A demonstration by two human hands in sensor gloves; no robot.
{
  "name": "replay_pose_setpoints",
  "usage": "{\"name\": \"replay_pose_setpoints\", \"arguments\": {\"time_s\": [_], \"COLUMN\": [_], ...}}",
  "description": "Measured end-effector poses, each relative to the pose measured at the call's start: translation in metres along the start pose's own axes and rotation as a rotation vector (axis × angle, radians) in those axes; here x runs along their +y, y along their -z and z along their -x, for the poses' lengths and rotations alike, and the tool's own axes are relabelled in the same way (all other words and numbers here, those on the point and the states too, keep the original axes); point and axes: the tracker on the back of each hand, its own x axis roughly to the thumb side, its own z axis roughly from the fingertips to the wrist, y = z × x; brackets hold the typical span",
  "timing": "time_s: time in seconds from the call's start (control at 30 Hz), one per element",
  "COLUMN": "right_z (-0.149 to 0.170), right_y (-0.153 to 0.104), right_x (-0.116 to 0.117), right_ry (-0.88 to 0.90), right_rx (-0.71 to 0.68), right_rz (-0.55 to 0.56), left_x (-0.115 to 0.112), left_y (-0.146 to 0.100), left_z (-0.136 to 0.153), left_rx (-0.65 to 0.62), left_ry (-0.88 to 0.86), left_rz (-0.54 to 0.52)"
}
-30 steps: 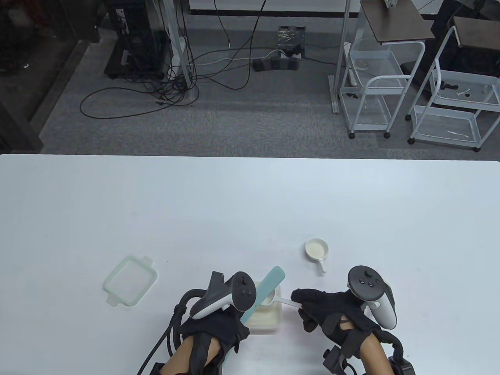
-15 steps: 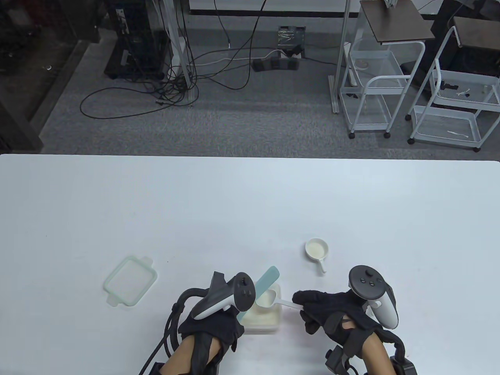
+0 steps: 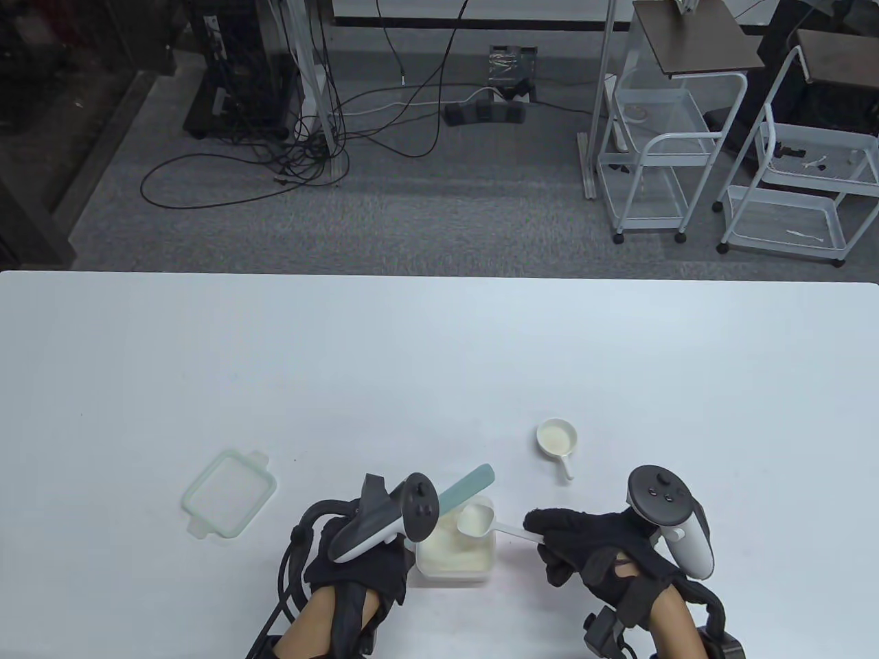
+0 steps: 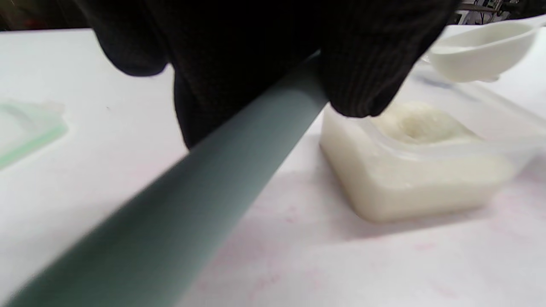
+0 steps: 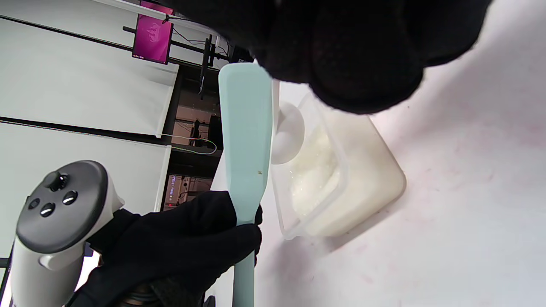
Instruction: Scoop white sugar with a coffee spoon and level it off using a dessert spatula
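A clear square container of white sugar (image 3: 457,552) sits near the table's front edge, between my hands. My right hand (image 3: 584,542) holds the white coffee spoon (image 3: 475,522) by its handle, its bowl full and raised over the container's far right corner. My left hand (image 3: 364,556) grips the pale green dessert spatula (image 3: 467,489), whose blade points up and right, just behind the spoon bowl. In the left wrist view the spatula handle (image 4: 204,187) runs under my fingers, with the container (image 4: 418,170) and spoon bowl (image 4: 482,51) beyond. In the right wrist view the spatula blade (image 5: 247,140) stands beside the spoon bowl (image 5: 286,136).
A second small white scoop (image 3: 557,441) holding sugar lies on the table behind my right hand. The container's green-rimmed lid (image 3: 229,493) lies to the left of my left hand. Carts and cables stand on the floor beyond the table's far edge.
The spatula blade has slid back off the spoon bowl and tilted more to the right. The spoon bowl has moved right and risen toward the container's far right corner. Both hands shifted slightly.
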Motion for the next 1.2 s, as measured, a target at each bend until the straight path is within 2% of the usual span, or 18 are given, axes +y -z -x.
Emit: {"name": "replay_pose_setpoints", "arguments": {"time_s": [0.4, 0.47, 0.5, 0.6, 0.63, 0.7, 0.83, 0.93, 1.07, 1.2], "right_z": [-0.001, 0.0, 0.0, -0.001, -0.001, -0.001, -0.001, -0.001, -0.001, -0.001], "right_y": [-0.002, -0.002, -0.002, -0.002, -0.002, -0.002, -0.002, -0.002, -0.002, -0.002], "right_x": [-0.001, 0.0, 0.0, 0.0, 0.0, -0.001, 0.0, -0.001, -0.001, -0.001], "right_ry": [0.02, 0.016, 0.014, 0.017, 0.019, 0.02, 0.019, 0.024, 0.028, 0.021], "right_rx": [-0.008, -0.002, -0.001, -0.009, -0.011, -0.013, -0.012, -0.024, -0.028, -0.027], "right_rz": [-0.039, -0.047, -0.048, -0.044, -0.045, -0.043, -0.043, -0.036, -0.03, -0.024], "left_x": [0.003, -0.005, -0.005, 0.001, 0.001, -0.004, -0.001, 0.003, 0.007, -0.003], "left_y": [0.001, 0.004, 0.004, 0.001, 0.001, 0.001, -0.001, -0.001, 0.004, 0.02], "left_z": [0.003, -0.001, -0.002, -0.002, -0.003, -0.005, -0.006, 0.001, 0.018, 0.038], "left_rx": [-0.013, 0.001, -0.009, -0.016, -0.011, 0.003, 0.007, 0.015, 0.111, 0.199], "left_ry": [-0.015, 0.069, 0.115, 0.055, 0.029, 0.096, 0.117, 0.002, 0.025, 0.056], "left_rz": [-0.074, 0.044, 0.06, -0.094, -0.083, 0.045, -0.058, -0.095, -0.161, -0.13]}}
